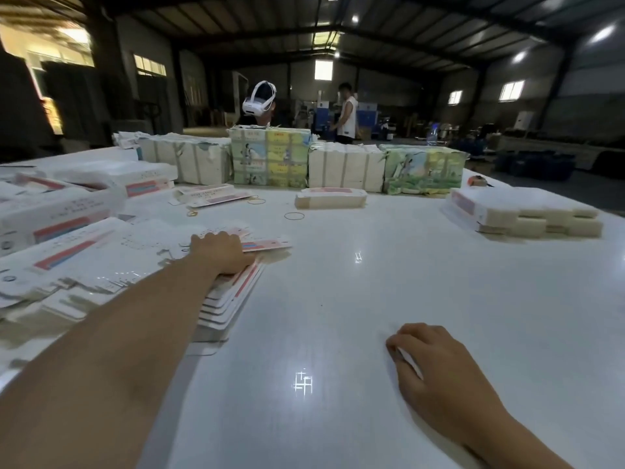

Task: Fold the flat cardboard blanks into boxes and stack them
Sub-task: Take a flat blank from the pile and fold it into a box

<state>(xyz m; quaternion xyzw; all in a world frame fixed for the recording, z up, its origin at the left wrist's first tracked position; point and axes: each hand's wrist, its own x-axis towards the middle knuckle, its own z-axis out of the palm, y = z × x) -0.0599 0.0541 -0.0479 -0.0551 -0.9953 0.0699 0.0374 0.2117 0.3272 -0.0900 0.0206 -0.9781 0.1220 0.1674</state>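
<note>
In a dim, steel-roofed warehouse, a broad white counter (355, 299) carries the raw stock of a packaging job: strapped bundles (345, 170) of printed card line its far edge, and another worker stands beyond them. At the near left, a fanned stack of flat cardboard blanks (230, 299) lies on the counter, white with red-and-blue printed bands, small black text and rounded tab corners, the sheets slipped sideways like a spread deck. The person's left hand (221, 253) reaches out and rests on top of that stack, its fingers curled over the uppermost blank as if to draw one off; whether the grip has closed on a sheet cannot be told from this angle. The right hand (439, 377) lies loosely curled on the bare counter well to the right, holding nothing. A low pile of flat white packs (527, 211) sits at the far right, and loose rubber bands (294, 215) lie mid-counter. The blanks look thin, light and fairly stiff, with a glossy face likely to slide; they would best be lifted by a free edge or corner, one at a time, without creasing outside the scored folds.
</note>
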